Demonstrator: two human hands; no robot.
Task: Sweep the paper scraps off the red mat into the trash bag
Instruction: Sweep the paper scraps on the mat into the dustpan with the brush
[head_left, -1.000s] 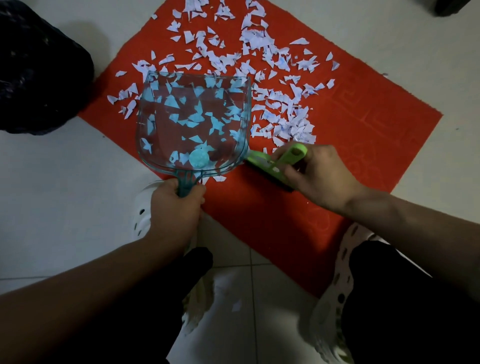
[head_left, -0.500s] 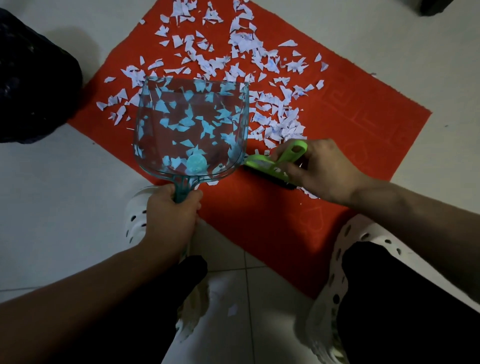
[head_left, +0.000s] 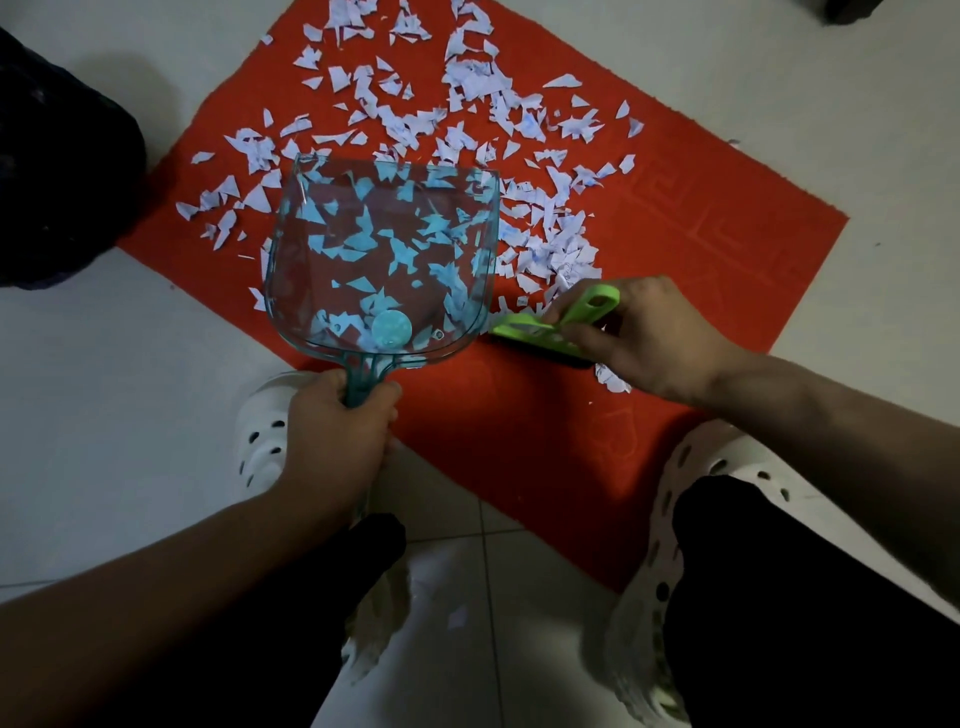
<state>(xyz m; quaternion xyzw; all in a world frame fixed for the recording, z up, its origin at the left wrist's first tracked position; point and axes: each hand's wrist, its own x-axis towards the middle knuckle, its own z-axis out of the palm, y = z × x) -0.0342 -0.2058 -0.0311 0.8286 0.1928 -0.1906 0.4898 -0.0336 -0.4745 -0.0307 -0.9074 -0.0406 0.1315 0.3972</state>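
A red mat (head_left: 691, 228) lies on the pale floor, strewn with several white paper scraps (head_left: 467, 93) over its far and middle part. My left hand (head_left: 337, 441) grips the handle of a clear teal dustpan (head_left: 384, 260) held over the mat's left side; scraps show through it. My right hand (head_left: 644, 338) holds a green hand brush (head_left: 545, 327) low on the mat, just right of the dustpan's rear corner, beside a dense heap of scraps. The black trash bag (head_left: 57, 171) sits at the left edge, off the mat.
White perforated clogs (head_left: 265, 436) and dark trouser legs (head_left: 810, 597) fill the near floor on both sides. A stray scrap (head_left: 457, 618) lies on the tiles between my feet. A dark object (head_left: 852, 8) sits at the top right corner.
The dustpan and brush have stayed close together while the view shifted slightly. A few scraps now lie near my right hand's wrist side.
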